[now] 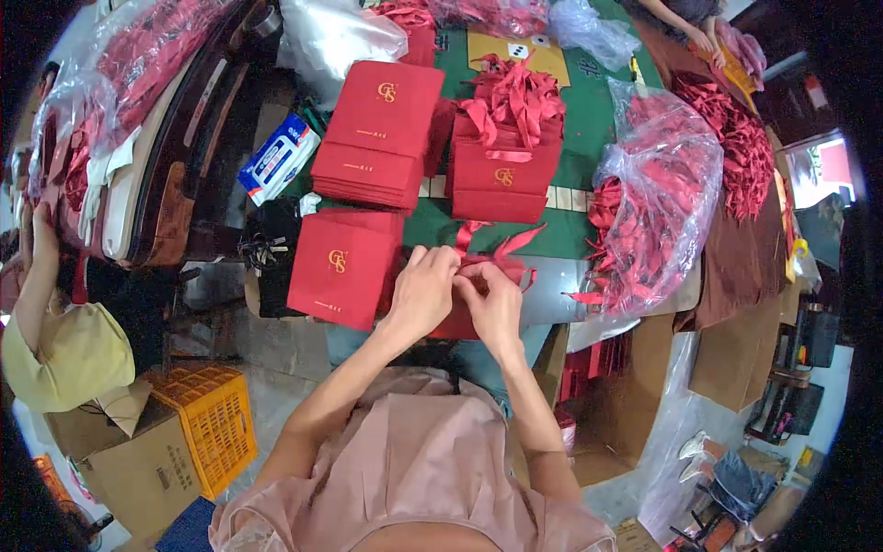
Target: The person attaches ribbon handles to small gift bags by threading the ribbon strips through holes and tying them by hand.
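Close to the table's near edge, my left hand (426,293) and my right hand (493,308) meet over a red paper bag (455,324), which they largely cover. Fingers of both are closed in a pinch on its red ribbon (518,242), whose loose ends stick up beyond the fingertips. Exactly where each fingertip grips is hidden. Left of my hands lies a pile of flat red bags (338,265) with gold print. Farther off stands a taller stack of red bags (377,124). Beside it, another stack of bags (501,189) has ribbons (515,101) heaped on top.
A clear plastic bag of red ribbons (658,202) lies on the right of the green table (579,152). A blue-white wipes pack (280,158) sits at left. Below are an orange crate (216,432) and cardboard boxes (138,469). Other people work at far left and far right.
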`<act>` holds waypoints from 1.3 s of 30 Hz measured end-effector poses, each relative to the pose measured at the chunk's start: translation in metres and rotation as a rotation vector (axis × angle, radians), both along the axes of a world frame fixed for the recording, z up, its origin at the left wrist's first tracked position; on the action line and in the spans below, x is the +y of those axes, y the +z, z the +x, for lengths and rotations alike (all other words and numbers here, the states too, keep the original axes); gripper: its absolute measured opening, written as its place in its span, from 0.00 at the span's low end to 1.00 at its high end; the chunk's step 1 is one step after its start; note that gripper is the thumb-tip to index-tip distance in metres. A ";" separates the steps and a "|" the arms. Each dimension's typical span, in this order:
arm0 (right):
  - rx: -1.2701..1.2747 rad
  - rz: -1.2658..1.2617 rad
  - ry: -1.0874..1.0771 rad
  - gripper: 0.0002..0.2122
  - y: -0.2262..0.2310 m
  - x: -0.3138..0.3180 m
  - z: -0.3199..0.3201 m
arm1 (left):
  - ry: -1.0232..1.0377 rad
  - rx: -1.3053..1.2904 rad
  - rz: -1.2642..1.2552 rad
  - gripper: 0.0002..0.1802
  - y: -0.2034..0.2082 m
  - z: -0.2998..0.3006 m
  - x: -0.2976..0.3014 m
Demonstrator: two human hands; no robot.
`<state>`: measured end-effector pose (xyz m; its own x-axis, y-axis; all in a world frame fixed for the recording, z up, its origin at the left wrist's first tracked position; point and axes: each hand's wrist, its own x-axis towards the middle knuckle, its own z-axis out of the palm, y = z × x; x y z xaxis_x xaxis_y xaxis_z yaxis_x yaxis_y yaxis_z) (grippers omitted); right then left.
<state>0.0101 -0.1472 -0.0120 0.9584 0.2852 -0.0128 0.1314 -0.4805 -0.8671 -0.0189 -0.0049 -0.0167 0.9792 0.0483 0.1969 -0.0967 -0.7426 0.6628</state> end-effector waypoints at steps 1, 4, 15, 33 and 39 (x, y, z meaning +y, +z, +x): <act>-0.003 0.001 -0.001 0.05 0.002 -0.001 0.001 | 0.017 0.005 -0.033 0.06 -0.002 0.001 0.001; -0.125 -0.045 0.069 0.05 0.017 -0.006 0.008 | 0.029 0.026 -0.078 0.10 -0.002 0.003 0.007; 0.192 -0.010 0.611 0.08 -0.007 -0.031 0.083 | -0.025 -0.173 -0.141 0.09 -0.010 0.002 0.004; 0.106 0.283 -0.086 0.09 -0.035 -0.010 0.094 | -0.080 -0.070 -0.178 0.09 0.004 0.007 0.000; 0.074 0.099 -0.109 0.12 -0.011 -0.033 0.090 | 0.087 0.001 -0.158 0.07 -0.016 0.008 0.005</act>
<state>0.1000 -0.1806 -0.0235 0.9812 0.1830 -0.0610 0.0176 -0.3998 -0.9164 -0.0105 -0.0002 -0.0326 0.9702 0.1635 0.1787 -0.0354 -0.6343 0.7723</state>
